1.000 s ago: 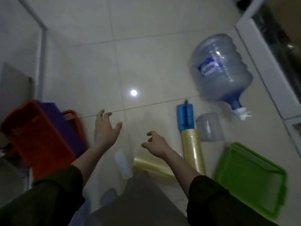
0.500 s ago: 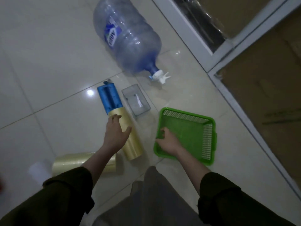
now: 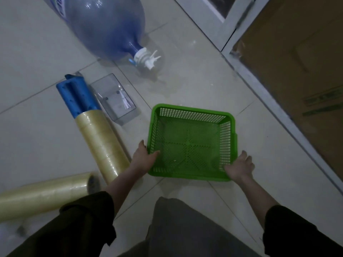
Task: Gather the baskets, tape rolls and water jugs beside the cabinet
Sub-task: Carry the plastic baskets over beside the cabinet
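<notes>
A green mesh basket (image 3: 191,110) sits upright on the tiled floor in front of me. My left hand (image 3: 143,158) grips its near left corner, thumb inside the rim. At the near right corner, my right hand (image 3: 239,167) holds the rim with its thumb over the edge. A large blue water jug (image 3: 104,25) lies on its side at the top left, its white cap pointing at the basket. One stack of tape rolls (image 3: 100,141) with a blue end lies left of the basket. Another tape stack (image 3: 42,195) lies at the lower left.
A clear plastic box (image 3: 115,101) lies between the tape stack and the basket. A white cabinet frame (image 3: 213,21) runs diagonally along the right, with brown cardboard (image 3: 297,62) behind it. My knee fills the bottom centre.
My left hand left the tape stack and took the basket's near left corner. My right hand shifted from that left corner to the right corner. The view moved closer.
</notes>
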